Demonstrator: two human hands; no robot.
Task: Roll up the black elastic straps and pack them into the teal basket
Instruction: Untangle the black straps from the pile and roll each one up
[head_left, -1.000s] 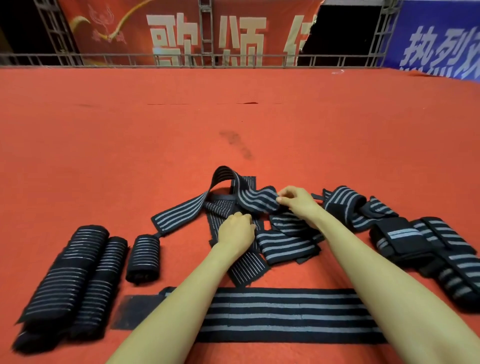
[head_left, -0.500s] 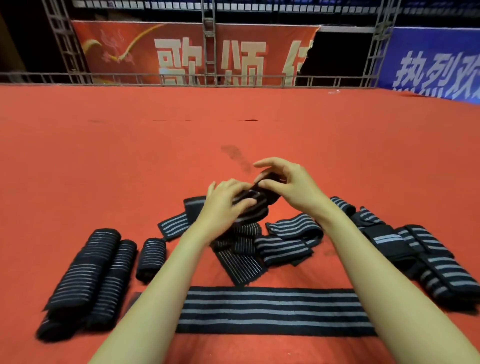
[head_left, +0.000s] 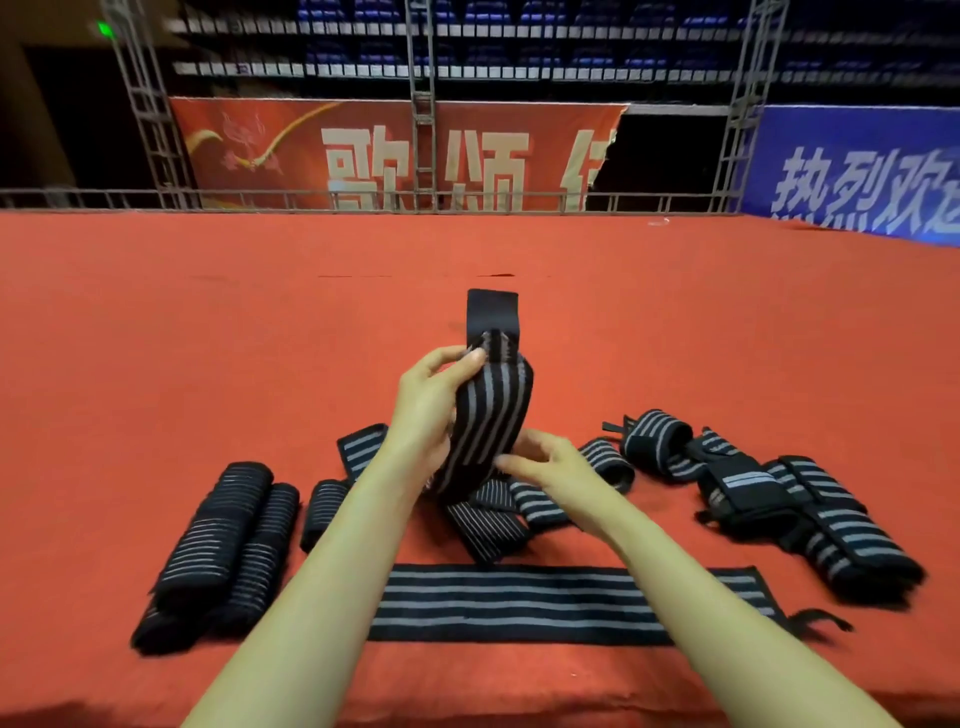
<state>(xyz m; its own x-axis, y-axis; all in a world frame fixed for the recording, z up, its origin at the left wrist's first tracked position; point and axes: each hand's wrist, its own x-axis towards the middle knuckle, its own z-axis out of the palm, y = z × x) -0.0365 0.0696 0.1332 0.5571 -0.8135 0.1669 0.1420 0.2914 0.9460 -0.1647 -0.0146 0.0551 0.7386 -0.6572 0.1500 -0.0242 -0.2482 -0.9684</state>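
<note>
I hold one black strap with grey stripes (head_left: 491, 410) upright above the red carpet, its plain black end sticking up. My left hand (head_left: 428, 410) grips it near the top, thumb and fingers pinching its edge. My right hand (head_left: 545, 462) pinches its lower part. Below them lies a loose heap of unrolled straps (head_left: 498, 512). Three rolled straps (head_left: 228, 535) lie side by side at the left. One strap (head_left: 519, 603) lies flat and stretched out across the front. No teal basket is in view.
More tangled and partly rolled straps (head_left: 769, 499) lie at the right. The red carpet (head_left: 208, 338) stretches far ahead to a metal railing (head_left: 311, 200) with banners behind it.
Both hands have lifted one strap out of the heap and raised it upright, and my view has tilted upward.
</note>
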